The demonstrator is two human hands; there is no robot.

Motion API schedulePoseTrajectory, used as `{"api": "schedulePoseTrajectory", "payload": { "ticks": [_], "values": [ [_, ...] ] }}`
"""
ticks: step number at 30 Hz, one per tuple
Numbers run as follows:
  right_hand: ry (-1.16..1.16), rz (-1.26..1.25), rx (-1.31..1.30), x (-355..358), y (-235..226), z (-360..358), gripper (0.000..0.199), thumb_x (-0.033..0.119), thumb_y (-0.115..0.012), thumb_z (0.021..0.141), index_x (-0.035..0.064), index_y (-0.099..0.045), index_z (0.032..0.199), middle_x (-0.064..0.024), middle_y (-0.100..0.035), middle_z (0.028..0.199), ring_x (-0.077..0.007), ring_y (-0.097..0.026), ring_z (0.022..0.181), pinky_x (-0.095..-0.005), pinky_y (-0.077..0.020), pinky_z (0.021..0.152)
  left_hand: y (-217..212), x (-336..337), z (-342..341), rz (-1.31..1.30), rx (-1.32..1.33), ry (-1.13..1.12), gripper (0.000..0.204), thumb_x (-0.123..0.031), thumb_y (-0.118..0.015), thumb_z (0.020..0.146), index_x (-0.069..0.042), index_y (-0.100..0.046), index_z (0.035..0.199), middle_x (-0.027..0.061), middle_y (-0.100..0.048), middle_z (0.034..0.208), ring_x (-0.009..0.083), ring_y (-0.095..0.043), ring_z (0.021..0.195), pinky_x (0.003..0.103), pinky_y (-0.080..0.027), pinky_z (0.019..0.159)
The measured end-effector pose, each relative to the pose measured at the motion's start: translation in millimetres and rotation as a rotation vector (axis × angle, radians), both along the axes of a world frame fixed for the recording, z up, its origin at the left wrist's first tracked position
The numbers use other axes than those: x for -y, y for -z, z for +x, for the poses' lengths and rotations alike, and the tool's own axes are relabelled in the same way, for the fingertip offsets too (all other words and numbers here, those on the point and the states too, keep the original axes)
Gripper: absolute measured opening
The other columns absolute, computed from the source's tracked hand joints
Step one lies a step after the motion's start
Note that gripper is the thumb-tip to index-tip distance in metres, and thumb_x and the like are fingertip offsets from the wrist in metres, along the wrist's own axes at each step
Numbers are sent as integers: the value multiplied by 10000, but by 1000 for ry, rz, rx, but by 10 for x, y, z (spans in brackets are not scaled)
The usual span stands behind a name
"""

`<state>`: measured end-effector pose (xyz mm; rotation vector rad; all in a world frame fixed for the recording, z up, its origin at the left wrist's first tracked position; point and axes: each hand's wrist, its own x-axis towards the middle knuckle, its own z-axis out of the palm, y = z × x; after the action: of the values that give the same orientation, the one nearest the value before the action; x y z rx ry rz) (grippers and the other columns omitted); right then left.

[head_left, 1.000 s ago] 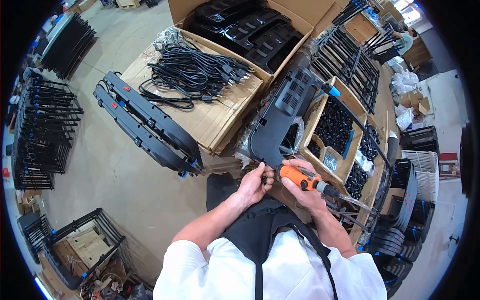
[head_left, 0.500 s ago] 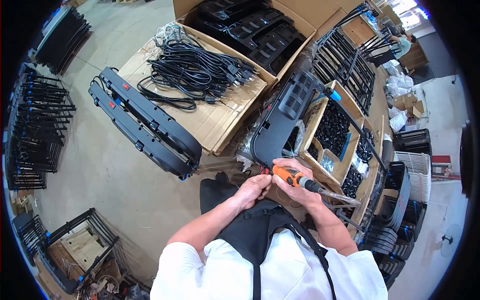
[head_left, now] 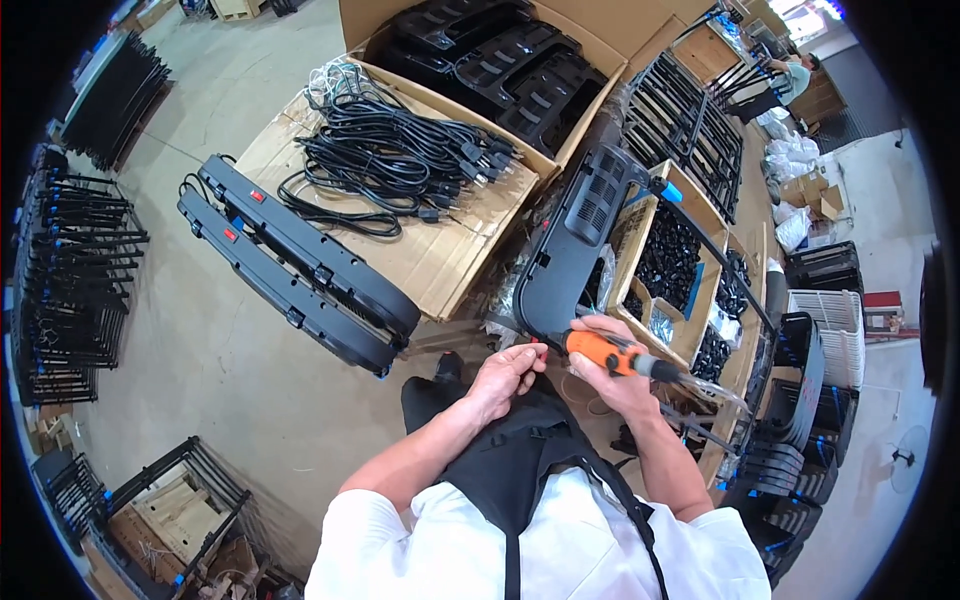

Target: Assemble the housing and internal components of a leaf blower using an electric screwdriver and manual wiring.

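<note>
Right now I am driving a fastener: my right hand (head_left: 612, 375) is wrapping its grip tight around the orange screwdriver (head_left: 608, 353), tip aimed toward 9 o'clock. My left hand (head_left: 508, 377) is pinching something small at that tip, fingers together. The long black panel (head_left: 572, 245) is lying at 12 o'clock from both hands. Next, I judge, calls for steadying the tip squarely.
</note>
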<state>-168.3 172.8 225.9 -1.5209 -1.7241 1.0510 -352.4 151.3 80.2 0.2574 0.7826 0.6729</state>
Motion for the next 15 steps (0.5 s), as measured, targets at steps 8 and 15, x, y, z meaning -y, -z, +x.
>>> {"api": "schedulePoseTrajectory", "payload": {
  "ticks": [8, 15],
  "values": [
    [21, -9, -341, -145, -132, 56, 518, 9, -798, 882, 29, -577, 1350, -161, -707, 1312, -235, -682, 1208, -394, -545, 1064, -131, -399, 83, -293, 318, -245, 280, -349, -594, 1106, -82, -664, 1151, -34, -608, 817, 77, -519, 633, 212, -390, 506],
    [5, 16, -333, -310, -88, 165, 511, 7, -792, 882, 33, -582, 1347, -160, -702, 1299, -245, -677, 1215, -400, -543, 1071, -110, -586, 219, -338, 498, -313, 285, -347, -576, 1112, -85, -634, 1210, -19, -612, 843, 99, -534, 660, 236, -427, 543]
  ]
}}
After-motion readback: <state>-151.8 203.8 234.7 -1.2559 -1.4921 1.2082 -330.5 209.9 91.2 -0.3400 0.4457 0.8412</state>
